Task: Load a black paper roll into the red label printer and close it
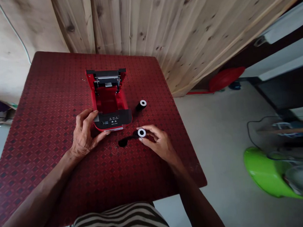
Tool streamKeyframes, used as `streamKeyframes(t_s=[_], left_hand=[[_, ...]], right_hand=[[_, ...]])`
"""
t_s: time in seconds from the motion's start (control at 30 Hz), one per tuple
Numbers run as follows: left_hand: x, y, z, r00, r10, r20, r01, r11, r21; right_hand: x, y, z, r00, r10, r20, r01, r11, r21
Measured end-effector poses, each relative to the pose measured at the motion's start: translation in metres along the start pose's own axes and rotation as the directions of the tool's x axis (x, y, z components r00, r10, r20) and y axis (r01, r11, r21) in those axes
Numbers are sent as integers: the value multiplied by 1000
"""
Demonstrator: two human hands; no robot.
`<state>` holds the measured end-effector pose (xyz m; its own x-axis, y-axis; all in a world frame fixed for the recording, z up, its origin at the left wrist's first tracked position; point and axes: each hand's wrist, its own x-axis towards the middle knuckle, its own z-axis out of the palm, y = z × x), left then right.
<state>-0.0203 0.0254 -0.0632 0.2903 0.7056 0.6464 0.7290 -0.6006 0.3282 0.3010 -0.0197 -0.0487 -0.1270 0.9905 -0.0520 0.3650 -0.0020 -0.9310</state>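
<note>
A red and black label printer [113, 120] stands on the table with its lid [107, 77] raised and its red inner bay exposed. My left hand [83, 131] grips the printer's near left corner, thumb along the front edge and fingers on the side. Between the thumb and fingers of my right hand [159, 141] is a small black roll with a white end [141, 133]. A dark strip [123, 142] extends leftward from beside this roll; whether it is joined to it I cannot tell. Another black roll [141, 105] lies just right of the printer.
The red patterned table [54, 131] backs onto a wooden plank wall [132, 24]. On the floor to the right are a bright green plastic basin or seat [262, 172] and a cable [249, 126]. Farther back sits a red rounded object [225, 78].
</note>
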Motion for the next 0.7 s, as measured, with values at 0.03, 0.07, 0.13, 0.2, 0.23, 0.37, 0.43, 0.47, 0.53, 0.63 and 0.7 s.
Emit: streamKeyframes(t_s=[0.03,0.07,0.13,0.2,0.23,0.37,0.43,0.47,0.53,0.63,0.7], left_hand=[[0,0,0,1000,0,0,0,1000,-3],[0,0,-1,1000,1,1,-1,1000,-11],[1,-1,-2,1000,4,0,-4,999,-32],[1,-1,-2,1000,8,-8,-9,999,-40],[2,-1,-2,1000,7,-13,-7,999,-38],[2,-1,-1,1000,7,-22,-8,1000,-29],[3,-2,-1,999,20,-27,-21,999,-25],[3,-2,-1,999,28,-29,-28,999,-23],[3,-2,-1,999,34,-27,-35,999,-20],[3,-1,-2,1000,22,-20,-23,1000,-22],[3,0,-1,1000,12,-16,-12,1000,-20]], right_hand=[[-1,-2,-3,1000,8,17,-8,1000,1],[-1,-5,-9,999,14,49,-14,1000,1],[2,-10,-23,993,18,117,-19,1000,9],[14,-11,-36,996,6,93,-6,1000,6],[22,-9,-41,1000,-7,30,8,1000,-4],[68,7,-41,975,-81,-207,65,995,-80],[88,13,-34,981,-117,-157,100,988,-117],[96,15,-31,985,-127,-120,111,985,-131],[106,17,-25,989,-126,-78,113,982,-148],[111,17,-22,989,-116,-97,101,985,-143],[107,11,-27,987,-118,-109,106,988,-110]])
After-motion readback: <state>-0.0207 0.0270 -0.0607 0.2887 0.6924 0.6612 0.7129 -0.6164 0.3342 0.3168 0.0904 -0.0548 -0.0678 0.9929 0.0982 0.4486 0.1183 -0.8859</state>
